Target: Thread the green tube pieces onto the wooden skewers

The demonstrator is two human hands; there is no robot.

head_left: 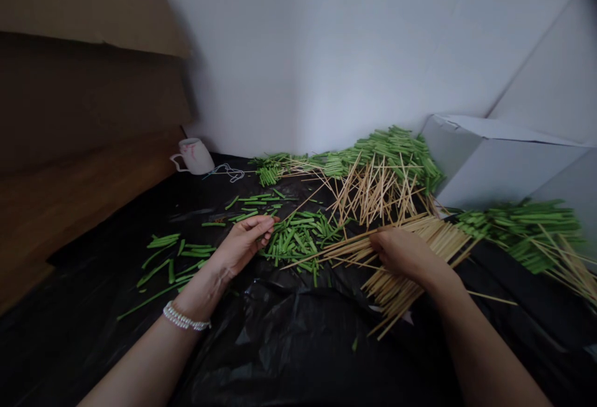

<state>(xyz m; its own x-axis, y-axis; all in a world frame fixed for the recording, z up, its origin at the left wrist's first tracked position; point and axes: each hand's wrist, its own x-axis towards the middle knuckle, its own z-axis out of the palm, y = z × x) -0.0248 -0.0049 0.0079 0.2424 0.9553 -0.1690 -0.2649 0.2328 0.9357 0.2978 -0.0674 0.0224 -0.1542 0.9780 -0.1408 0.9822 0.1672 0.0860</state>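
My left hand [245,242] lies palm up on the black plastic sheet [280,345], fingers loosely curled, its fingertips touching a heap of short green tubes [298,239]; I cannot make out anything held in it. My right hand [405,255] rests back up on a bundle of thin wooden sticks [420,251], fingers bent down around several of them. More bare sticks [377,192] fan out behind. Sticks fitted with green tubes are piled at the back [392,152] and at the right [522,227].
A white mug [193,156] with a pink pattern stands at the back left by a tangle of thin cord [231,173]. Brown cardboard [84,84] rises on the left, a white box [504,158] on the right. Loose green tubes [172,258] lie scattered at left.
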